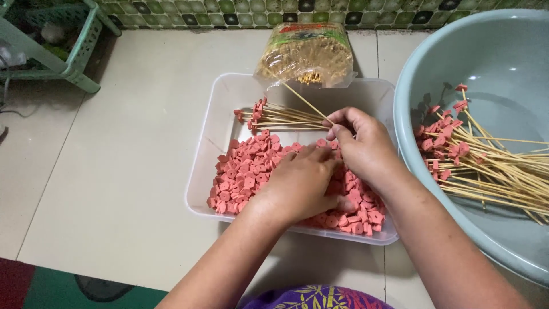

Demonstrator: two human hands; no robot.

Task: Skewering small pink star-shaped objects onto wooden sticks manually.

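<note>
At the far left stands a green plastic rack on the pale tiled floor. In the middle sits a clear plastic tray, low and open, so the small pink sausage pieces heaped in it are easy to pick. A little bunch of bamboo sticks with pink pieces on their tips lies across the far side of the tray, out of the way. The left hand rests on the heap with fingers curled down, and I cannot tell if it has a piece. Behind the tray lies a clear bag of yellow crumbs. The right hand pinches one thin stick between thumb and fingertips, with its point out to the far left, ready for poking. On the right is a big grey-blue basin, and many filled sticks lie inside it, close to the right hand
</note>
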